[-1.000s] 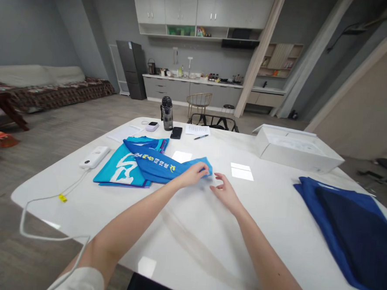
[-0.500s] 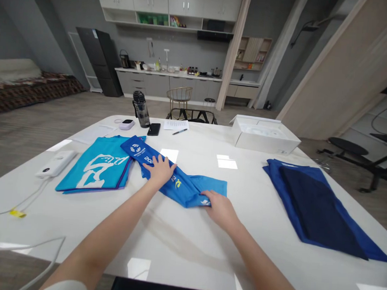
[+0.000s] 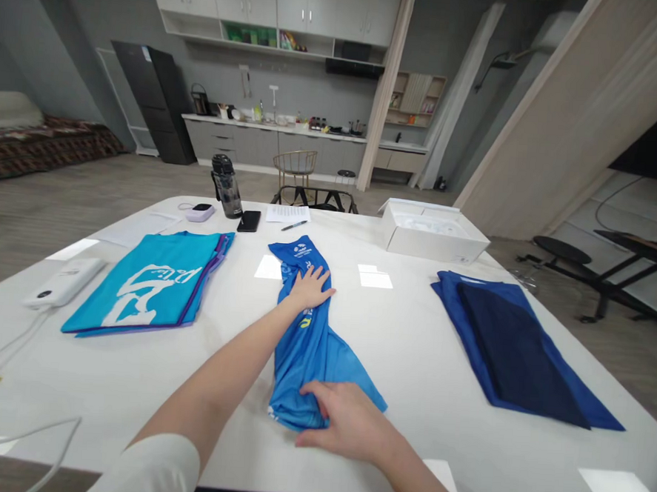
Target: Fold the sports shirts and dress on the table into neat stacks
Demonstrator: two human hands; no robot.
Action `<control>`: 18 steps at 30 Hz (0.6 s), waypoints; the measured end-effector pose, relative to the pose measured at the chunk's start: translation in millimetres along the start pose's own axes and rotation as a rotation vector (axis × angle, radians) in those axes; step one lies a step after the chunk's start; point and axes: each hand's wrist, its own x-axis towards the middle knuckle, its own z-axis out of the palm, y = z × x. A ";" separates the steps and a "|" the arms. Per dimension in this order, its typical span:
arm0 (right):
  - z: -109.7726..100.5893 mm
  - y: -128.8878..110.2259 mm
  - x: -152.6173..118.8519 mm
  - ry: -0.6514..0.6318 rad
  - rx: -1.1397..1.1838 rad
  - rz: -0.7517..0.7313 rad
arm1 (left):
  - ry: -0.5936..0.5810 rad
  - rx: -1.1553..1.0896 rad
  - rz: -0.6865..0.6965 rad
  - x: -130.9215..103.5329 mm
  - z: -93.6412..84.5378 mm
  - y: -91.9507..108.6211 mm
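Note:
A blue shirt (image 3: 329, 365) with white and yellow print lies in a narrow folded strip at the middle of the table, its lighter part spread to the right. My left hand (image 3: 308, 289) rests flat on the upper part, fingers spread. At the near end, my right hand (image 3: 348, 422) touches the bunched hem with thumb and fingers apart. Left of it lies a stack of folded shirts, a turquoise shirt (image 3: 143, 275) with white lettering on top. On the right, a dark navy garment (image 3: 514, 354) lies over a blue garment (image 3: 570, 387).
The white table (image 3: 231, 388) also carries a white box (image 3: 434, 241), a water bottle (image 3: 227, 188), a black phone (image 3: 249, 221), a sheet of paper (image 3: 286, 213) with a pen (image 3: 295, 225), and a white device (image 3: 64, 283) with cables at the left.
The blue shirt has turned from slanting left to pointing away from me, clear of the turquoise stack. My left hand moved right with it. My right hand came nearer and its fingers spread.

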 end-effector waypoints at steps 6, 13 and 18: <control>-9.8 10.2 13.2 0.003 0.183 0.016 | 0.270 0.056 0.051 1.7 6.2 47.8; -41.4 65.9 64.1 0.243 0.112 0.145 | 0.235 -0.145 -0.112 6.1 -7.8 48.6; -41.1 86.9 76.7 0.273 0.010 0.134 | 0.328 -0.724 -0.228 16.5 -12.7 20.5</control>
